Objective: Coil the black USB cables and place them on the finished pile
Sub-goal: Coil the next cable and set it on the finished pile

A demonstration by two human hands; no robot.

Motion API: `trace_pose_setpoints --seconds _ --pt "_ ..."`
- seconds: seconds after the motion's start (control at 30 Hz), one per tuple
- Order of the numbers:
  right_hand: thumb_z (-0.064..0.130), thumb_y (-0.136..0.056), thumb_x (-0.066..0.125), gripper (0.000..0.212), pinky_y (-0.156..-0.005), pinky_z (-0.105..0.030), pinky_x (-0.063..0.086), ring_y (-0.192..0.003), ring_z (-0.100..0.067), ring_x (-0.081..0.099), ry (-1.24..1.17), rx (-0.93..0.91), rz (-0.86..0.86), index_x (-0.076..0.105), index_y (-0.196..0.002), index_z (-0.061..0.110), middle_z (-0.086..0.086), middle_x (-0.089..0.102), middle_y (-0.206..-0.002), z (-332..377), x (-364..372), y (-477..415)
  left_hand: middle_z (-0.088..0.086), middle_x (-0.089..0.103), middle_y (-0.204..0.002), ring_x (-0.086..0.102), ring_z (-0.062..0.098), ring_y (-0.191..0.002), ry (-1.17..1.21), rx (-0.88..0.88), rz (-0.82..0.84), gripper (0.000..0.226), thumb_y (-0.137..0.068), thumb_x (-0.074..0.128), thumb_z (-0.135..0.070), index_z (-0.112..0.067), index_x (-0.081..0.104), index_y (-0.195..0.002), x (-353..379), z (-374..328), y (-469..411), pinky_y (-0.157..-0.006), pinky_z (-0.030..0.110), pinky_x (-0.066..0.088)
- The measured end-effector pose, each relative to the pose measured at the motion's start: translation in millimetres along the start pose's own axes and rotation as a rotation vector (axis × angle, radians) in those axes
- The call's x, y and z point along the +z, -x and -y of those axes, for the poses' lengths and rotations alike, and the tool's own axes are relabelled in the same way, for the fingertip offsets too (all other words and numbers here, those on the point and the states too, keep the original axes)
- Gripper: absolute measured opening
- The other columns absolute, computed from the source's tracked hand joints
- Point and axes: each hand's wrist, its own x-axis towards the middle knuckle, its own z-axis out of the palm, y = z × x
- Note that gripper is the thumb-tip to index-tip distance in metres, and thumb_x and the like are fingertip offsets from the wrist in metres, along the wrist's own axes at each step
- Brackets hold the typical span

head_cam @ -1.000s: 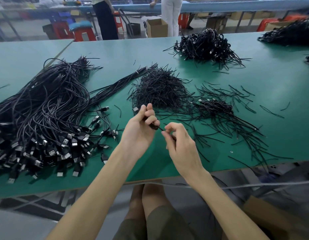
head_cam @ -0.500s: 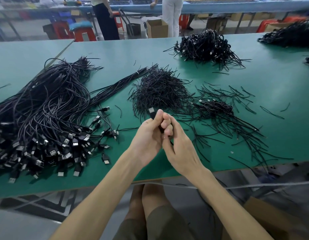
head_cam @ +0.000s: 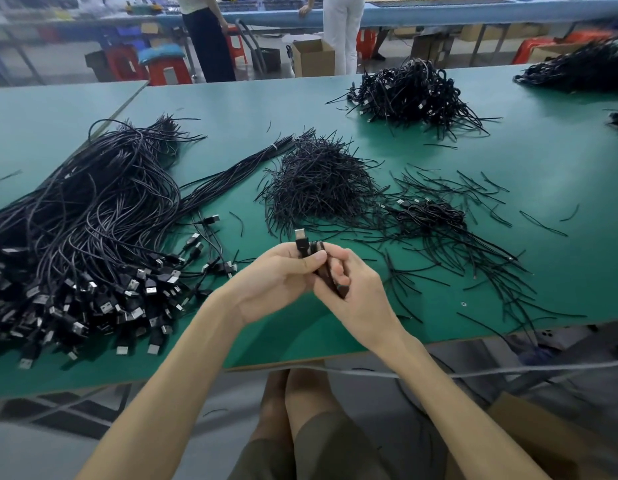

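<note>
We see both hands over the worktop's (head_cam: 231,109) near edge, sharing one glossy black coiled cable (head_cam: 316,247). The left hand (head_cam: 276,278) pinches it below the metal-tipped plug (head_cam: 300,234). The right hand (head_cam: 359,296) curls round the lower loops, partly hiding them. On matte green, loose cables (head_cam: 85,220) run off the left edge, and a heap of bundled cables (head_cam: 408,91) sits near the far edge.

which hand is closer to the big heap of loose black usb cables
Left. The left hand sits just right of the heap of loose black USB cables; the right hand lies beyond it, farther right. Both hold one coiled black cable.
</note>
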Motion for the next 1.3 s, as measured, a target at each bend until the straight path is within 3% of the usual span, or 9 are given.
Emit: trace_pose_setpoints --seconds 0.13,0.3,0.4,0.53,0.7,0.97,1.07,1.2,1.3 --pt "0.028 -0.081 0.072 0.035 -0.066 -0.022 0.049 -0.072 -0.021 0.056 -0.046 0.071 -0.031 0.057 -0.112 0.021 -0.009 0.063 -0.084 3.8 -3.2 0.2 0.017 0.066 -0.088 0.066 0.027 -0.086 -0.202 -0.020 -0.029 0.018 -0.105 0.047 -0.002 0.003 0.062 -0.098 15.7 -4.3 -5.3 -0.086 0.029 0.053" --pt "0.028 -0.081 0.068 0.023 -0.062 -0.034 0.050 -0.067 -0.031 0.052 -0.072 0.124 -0.016 0.060 -0.098 0.016 -0.019 0.061 -0.077 3.9 -7.6 -1.5 0.016 0.069 -0.093 0.067 0.024 -0.091 -0.298 -0.036 -0.064 0.022 -0.106 0.046 -0.006 0.006 0.063 -0.097 22.8 -5.3 -4.5 -0.089 0.027 0.052" --pt "0.028 -0.083 0.064 0.019 -0.051 -0.025 0.041 -0.055 -0.018 0.037 -0.045 0.131 -0.010 0.059 -0.091 0.013 -0.009 0.047 -0.061 2.3 -4.7 -1.5 0.019 0.067 -0.101 0.064 0.027 -0.101 -0.311 -0.062 -0.049 0.023 -0.106 0.047 -0.009 0.004 0.065 -0.101 19.9 -6.8 -0.2 -0.096 0.034 0.050" --pt "0.033 -0.085 0.057 0.015 -0.055 -0.031 0.054 -0.055 -0.016 0.059 -0.047 0.146 0.012 0.060 -0.097 0.024 -0.002 0.059 -0.061 3.0 -5.1 -0.9 0.019 0.069 -0.103 0.060 0.034 -0.102 -0.347 -0.086 -0.101 0.019 -0.105 0.053 -0.012 -0.001 0.068 -0.108 18.3 -7.5 0.0 -0.099 0.060 0.041" --pt "0.035 -0.085 0.056 0.019 -0.059 -0.046 0.057 -0.063 -0.034 0.065 -0.076 0.126 -0.010 0.061 -0.102 0.030 -0.021 0.065 -0.073 6.8 -6.5 -0.3 0.015 0.071 -0.096 0.065 0.028 -0.093 -0.354 -0.081 -0.131 0.019 -0.106 0.050 -0.010 -0.002 0.068 -0.107 25.3 -9.3 -2.8 -0.089 0.049 0.043" --pt "0.018 -0.085 0.073 0.018 -0.051 -0.012 0.034 -0.052 -0.007 0.035 -0.030 0.112 -0.069 0.059 -0.092 0.026 0.012 0.039 -0.058 2.2 -7.8 -1.9 0.009 0.069 -0.084 0.066 0.023 -0.083 -0.401 -0.026 -0.200 0.025 -0.104 0.043 -0.002 -0.004 0.067 -0.098 35.9 -3.9 -8.2 -0.085 0.033 0.053" --pt "0.026 -0.082 0.071 0.017 -0.052 -0.014 0.038 -0.051 -0.009 0.041 -0.043 0.122 -0.090 0.060 -0.093 0.019 0.011 0.046 -0.058 3.0 -7.4 -2.3 0.009 0.070 -0.085 0.065 0.023 -0.085 -0.410 0.003 -0.188 0.025 -0.106 0.043 -0.002 -0.004 0.067 -0.102 34.7 -1.6 -7.4 -0.089 0.039 0.050" --pt "0.035 -0.081 0.066 0.021 -0.062 -0.042 0.056 -0.061 -0.029 0.066 -0.090 0.171 -0.047 0.059 -0.098 0.025 -0.011 0.067 -0.069 5.0 -9.1 -1.2 0.010 0.071 -0.088 0.061 0.028 -0.086 -0.400 0.042 -0.204 0.026 -0.107 0.044 -0.006 -0.004 0.069 -0.105 32.2 5.0 -6.5 -0.079 0.046 0.044" --pt "0.020 -0.085 0.072 0.020 -0.063 -0.026 0.053 -0.066 -0.023 0.061 -0.032 0.117 -0.079 0.061 -0.101 0.025 -0.010 0.065 -0.073 5.5 -7.4 -1.4 0.011 0.070 -0.090 0.066 0.023 -0.086 -0.352 0.075 -0.203 0.024 -0.107 0.044 -0.005 -0.001 0.068 -0.106 29.9 7.5 -5.0 -0.084 0.033 0.053"
